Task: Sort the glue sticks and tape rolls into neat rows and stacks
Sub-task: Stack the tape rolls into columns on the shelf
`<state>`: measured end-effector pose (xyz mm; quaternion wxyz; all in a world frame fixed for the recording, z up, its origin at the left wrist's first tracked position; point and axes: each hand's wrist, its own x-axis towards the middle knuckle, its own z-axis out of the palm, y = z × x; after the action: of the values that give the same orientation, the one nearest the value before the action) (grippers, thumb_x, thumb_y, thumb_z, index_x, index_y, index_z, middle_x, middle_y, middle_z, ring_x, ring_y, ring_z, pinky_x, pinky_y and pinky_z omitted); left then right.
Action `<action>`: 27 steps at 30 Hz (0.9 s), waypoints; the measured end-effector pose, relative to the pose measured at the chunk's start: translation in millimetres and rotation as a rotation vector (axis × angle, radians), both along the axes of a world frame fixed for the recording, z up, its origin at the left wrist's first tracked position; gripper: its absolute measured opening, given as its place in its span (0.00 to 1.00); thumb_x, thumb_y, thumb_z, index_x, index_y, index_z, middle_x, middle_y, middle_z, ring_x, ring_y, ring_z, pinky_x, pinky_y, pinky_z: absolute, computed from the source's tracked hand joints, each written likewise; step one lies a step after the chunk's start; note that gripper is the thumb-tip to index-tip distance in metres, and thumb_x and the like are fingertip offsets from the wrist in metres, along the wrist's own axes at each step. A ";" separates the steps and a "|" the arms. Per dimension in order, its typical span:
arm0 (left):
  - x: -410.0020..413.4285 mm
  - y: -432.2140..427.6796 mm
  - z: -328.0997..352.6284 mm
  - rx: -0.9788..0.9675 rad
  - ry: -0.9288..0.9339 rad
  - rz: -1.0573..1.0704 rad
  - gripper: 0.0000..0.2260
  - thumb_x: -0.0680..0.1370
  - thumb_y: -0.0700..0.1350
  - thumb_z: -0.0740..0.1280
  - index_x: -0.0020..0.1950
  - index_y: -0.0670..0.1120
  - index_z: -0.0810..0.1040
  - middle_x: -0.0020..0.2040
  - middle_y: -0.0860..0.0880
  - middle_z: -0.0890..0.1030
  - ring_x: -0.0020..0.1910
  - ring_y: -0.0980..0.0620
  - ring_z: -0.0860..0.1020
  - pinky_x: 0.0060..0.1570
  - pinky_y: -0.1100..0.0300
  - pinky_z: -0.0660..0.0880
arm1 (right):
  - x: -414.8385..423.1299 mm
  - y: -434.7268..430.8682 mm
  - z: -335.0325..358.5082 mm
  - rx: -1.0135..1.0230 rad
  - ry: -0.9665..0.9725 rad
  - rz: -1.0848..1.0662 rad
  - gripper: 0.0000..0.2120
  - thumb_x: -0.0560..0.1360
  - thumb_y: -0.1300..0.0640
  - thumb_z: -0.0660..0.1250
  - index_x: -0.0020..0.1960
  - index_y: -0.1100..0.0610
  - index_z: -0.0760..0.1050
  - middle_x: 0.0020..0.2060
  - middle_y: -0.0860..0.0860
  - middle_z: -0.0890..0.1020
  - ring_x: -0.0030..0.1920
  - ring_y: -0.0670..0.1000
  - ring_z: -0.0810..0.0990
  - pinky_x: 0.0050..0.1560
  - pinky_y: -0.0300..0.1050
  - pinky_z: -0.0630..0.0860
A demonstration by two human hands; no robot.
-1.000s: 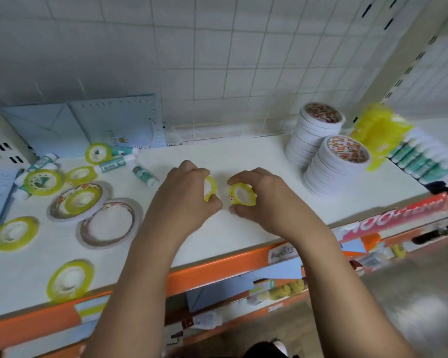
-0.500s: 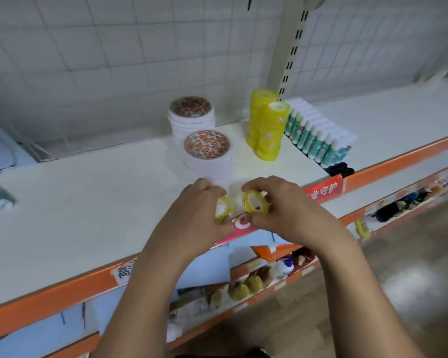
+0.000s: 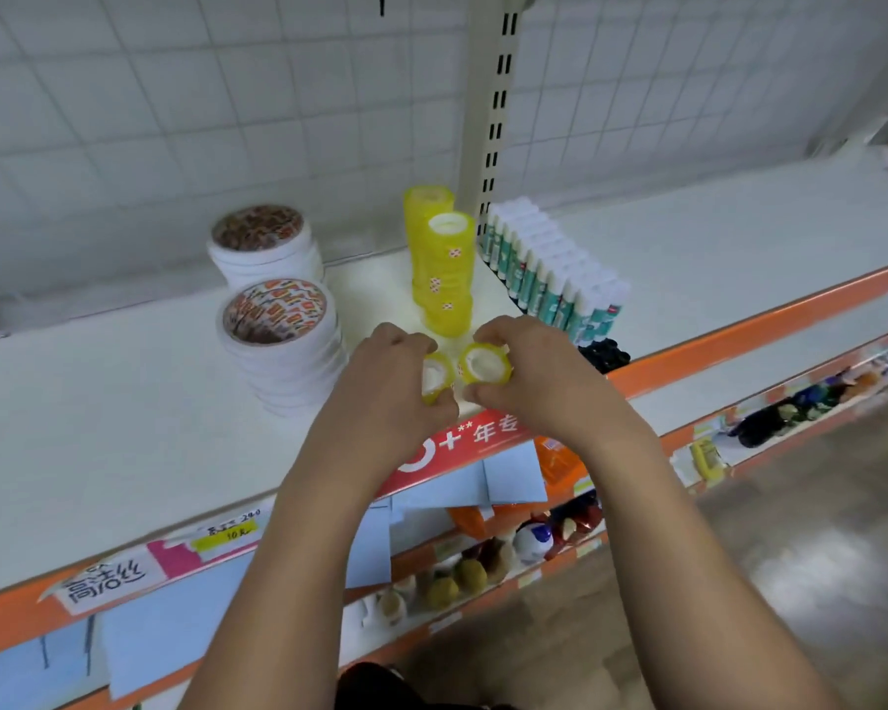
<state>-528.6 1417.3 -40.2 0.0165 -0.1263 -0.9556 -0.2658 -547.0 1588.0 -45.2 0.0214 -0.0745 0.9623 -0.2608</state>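
Two rolls brought just before yellow stack point(image 3: 444, 279): left hand point(image 3: 388, 402) pinches left roll point(image 3: 436, 377), right hand point(image 3: 539, 381) pinches right roll point(image 3: 484, 365); I expect stacking next.

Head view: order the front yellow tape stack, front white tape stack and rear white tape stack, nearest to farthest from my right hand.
1. Front yellow tape stack, just beyond the right hand.
2. Front white tape stack, to its left.
3. Rear white tape stack, back left.
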 end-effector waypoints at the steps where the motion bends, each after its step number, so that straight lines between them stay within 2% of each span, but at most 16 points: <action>1: -3.6 0.1 -1.6 -0.008 0.000 0.004 0.23 0.72 0.49 0.71 0.66 0.45 0.74 0.59 0.45 0.73 0.58 0.44 0.74 0.58 0.51 0.72 | -4.4 -1.1 -2.3 -0.008 -0.003 -0.002 0.28 0.70 0.50 0.76 0.67 0.52 0.71 0.60 0.53 0.74 0.57 0.51 0.75 0.46 0.35 0.64; 3: -12.3 -0.7 -5.8 -0.027 -0.001 0.006 0.22 0.73 0.49 0.70 0.65 0.45 0.75 0.58 0.44 0.73 0.57 0.43 0.75 0.58 0.51 0.71 | -14.9 -4.0 -6.8 -0.020 -0.004 -0.012 0.30 0.70 0.51 0.76 0.68 0.53 0.70 0.60 0.54 0.75 0.57 0.52 0.76 0.46 0.36 0.65; 8: -35.5 -0.2 -13.0 -0.069 0.001 0.012 0.19 0.74 0.50 0.69 0.62 0.42 0.76 0.56 0.43 0.74 0.55 0.43 0.75 0.56 0.49 0.72 | -40.1 -8.4 -15.9 0.017 -0.025 -0.049 0.35 0.69 0.50 0.77 0.70 0.57 0.67 0.61 0.57 0.76 0.61 0.55 0.76 0.57 0.45 0.72; 12: -50.0 -0.2 -22.7 -0.098 -0.010 0.031 0.20 0.74 0.51 0.70 0.60 0.41 0.77 0.55 0.42 0.75 0.54 0.41 0.75 0.55 0.48 0.73 | -48.8 -10.2 -27.2 -0.005 -0.037 -0.065 0.36 0.67 0.50 0.78 0.69 0.58 0.68 0.58 0.56 0.78 0.58 0.55 0.77 0.51 0.41 0.70; 15: -54.3 2.9 -28.2 -0.126 -0.012 0.027 0.18 0.73 0.52 0.70 0.58 0.43 0.78 0.53 0.43 0.76 0.52 0.43 0.76 0.49 0.53 0.71 | -52.1 -9.1 -29.4 -0.075 -0.032 -0.049 0.32 0.64 0.53 0.80 0.64 0.58 0.72 0.53 0.55 0.79 0.52 0.54 0.77 0.41 0.37 0.65; 17: -56.5 6.6 -29.7 -0.116 -0.021 0.036 0.18 0.72 0.52 0.70 0.57 0.44 0.78 0.52 0.44 0.76 0.52 0.43 0.76 0.47 0.54 0.70 | -54.2 -4.2 -28.2 -0.078 -0.050 -0.001 0.28 0.65 0.53 0.80 0.61 0.57 0.75 0.52 0.55 0.79 0.47 0.51 0.76 0.39 0.37 0.63; 19: -60.1 12.8 -30.0 -0.093 -0.016 0.065 0.18 0.72 0.52 0.71 0.57 0.44 0.79 0.52 0.44 0.77 0.52 0.43 0.76 0.47 0.53 0.71 | -56.1 6.0 -25.9 -0.057 -0.076 0.039 0.25 0.66 0.53 0.79 0.60 0.58 0.75 0.54 0.54 0.79 0.47 0.49 0.76 0.39 0.36 0.64; 22: -65.4 25.6 -30.8 -0.059 0.018 0.120 0.19 0.72 0.54 0.72 0.56 0.44 0.79 0.52 0.44 0.78 0.50 0.43 0.77 0.44 0.56 0.68 | -56.5 22.2 -21.6 -0.041 -0.148 0.074 0.31 0.70 0.55 0.76 0.70 0.59 0.70 0.60 0.53 0.78 0.55 0.48 0.78 0.48 0.36 0.68; 23: -65.8 30.3 -32.3 -0.051 0.014 0.134 0.19 0.72 0.54 0.73 0.57 0.44 0.78 0.52 0.44 0.79 0.50 0.44 0.77 0.43 0.58 0.66 | -56.2 25.6 -20.6 -0.040 -0.156 0.090 0.32 0.71 0.55 0.76 0.71 0.59 0.69 0.61 0.53 0.77 0.54 0.46 0.77 0.48 0.37 0.68; 25: -65.5 38.5 -36.9 -0.033 0.001 0.166 0.21 0.71 0.55 0.74 0.58 0.44 0.78 0.53 0.45 0.78 0.50 0.44 0.77 0.42 0.59 0.66 | -56.2 28.8 -18.8 -0.042 -0.145 0.128 0.30 0.71 0.55 0.75 0.70 0.58 0.71 0.61 0.53 0.77 0.52 0.44 0.76 0.47 0.36 0.68; 27: -63.8 42.8 -40.3 -0.016 -0.005 0.203 0.23 0.70 0.55 0.75 0.59 0.44 0.77 0.53 0.45 0.78 0.50 0.44 0.77 0.45 0.57 0.69 | -56.7 30.9 -19.2 -0.050 -0.124 0.155 0.28 0.72 0.54 0.75 0.69 0.58 0.72 0.60 0.53 0.77 0.54 0.48 0.78 0.47 0.37 0.69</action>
<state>-592.4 1460.1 -80.5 0.0398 -0.0283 -0.9656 -0.2554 -603.6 1618.9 -64.3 0.0994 -0.1331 0.9435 -0.2866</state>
